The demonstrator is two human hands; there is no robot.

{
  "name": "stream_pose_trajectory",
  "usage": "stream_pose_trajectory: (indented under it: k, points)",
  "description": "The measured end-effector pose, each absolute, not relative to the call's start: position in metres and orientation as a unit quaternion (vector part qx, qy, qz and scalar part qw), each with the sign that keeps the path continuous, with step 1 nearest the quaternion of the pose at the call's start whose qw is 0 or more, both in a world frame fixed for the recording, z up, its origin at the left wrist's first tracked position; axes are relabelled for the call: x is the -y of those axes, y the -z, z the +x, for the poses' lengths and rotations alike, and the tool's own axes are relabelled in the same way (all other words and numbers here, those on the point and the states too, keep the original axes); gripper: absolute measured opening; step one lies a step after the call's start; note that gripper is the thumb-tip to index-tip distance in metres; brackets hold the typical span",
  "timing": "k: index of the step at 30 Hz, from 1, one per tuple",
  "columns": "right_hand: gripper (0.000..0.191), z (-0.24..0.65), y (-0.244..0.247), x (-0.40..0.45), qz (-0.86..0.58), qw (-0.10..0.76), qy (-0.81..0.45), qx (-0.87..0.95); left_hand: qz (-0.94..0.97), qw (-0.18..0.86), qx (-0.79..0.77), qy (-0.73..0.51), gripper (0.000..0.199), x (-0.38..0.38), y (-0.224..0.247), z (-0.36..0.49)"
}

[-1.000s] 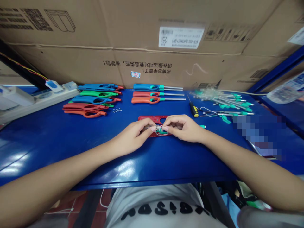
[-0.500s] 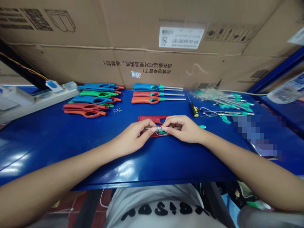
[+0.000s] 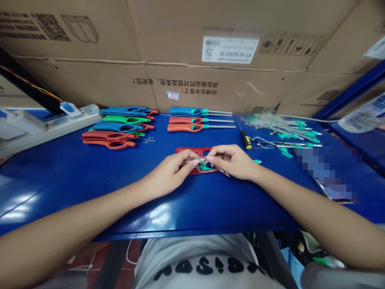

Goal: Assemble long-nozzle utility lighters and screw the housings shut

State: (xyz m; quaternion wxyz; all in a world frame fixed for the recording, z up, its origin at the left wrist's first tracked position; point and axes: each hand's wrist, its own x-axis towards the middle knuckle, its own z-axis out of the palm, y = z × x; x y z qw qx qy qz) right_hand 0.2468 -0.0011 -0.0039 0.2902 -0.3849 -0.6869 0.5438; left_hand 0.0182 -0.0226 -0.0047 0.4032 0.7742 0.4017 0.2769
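Observation:
My left hand (image 3: pixel 174 169) is closed, thumb and index finger pinching a clear tube-like lighter fuel tank (image 3: pixel 201 159) near its right end. At that same end, the thumb and index finger of my right hand (image 3: pixel 233 161) pinch together on a tiny pale part, too small to name. Below the fingertips lie a green trigger piece (image 3: pixel 207 166) and a thin white wire (image 3: pixel 201 170). These sit over an open red lighter shell (image 3: pixel 192 151) on the blue table. A green tip (image 3: pixel 257 161) shows beyond my right hand, which covers the rest of it.
Coloured lighter shells (image 3: pixel 110 135) and small screws (image 3: pixel 149 140) lie to the left. Several lighters with metal barrels (image 3: pixel 185 128) lie at the back. A screwdriver (image 3: pixel 247 141), clear and green lighter parts (image 3: pixel 282 124) and a power strip (image 3: pixel 69 124) flank the work area. A cardboard box (image 3: pixel 180 72) stands behind.
My right fingertips have shifted slightly right and up, showing more of the clear tank's end and the green trigger piece. My left hand keeps its grip almost in place.

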Motion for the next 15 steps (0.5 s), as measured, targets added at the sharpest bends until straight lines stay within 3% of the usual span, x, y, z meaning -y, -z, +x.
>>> stream_pose_trajectory:
  k: [15]
  points:
    - [0.032,0.2454,0.0073,0.0043,-0.397,0.291,-0.522,0.696,0.745,0.444,-0.415,-0.275,0.029,0.0227,0.0059,0.0215]
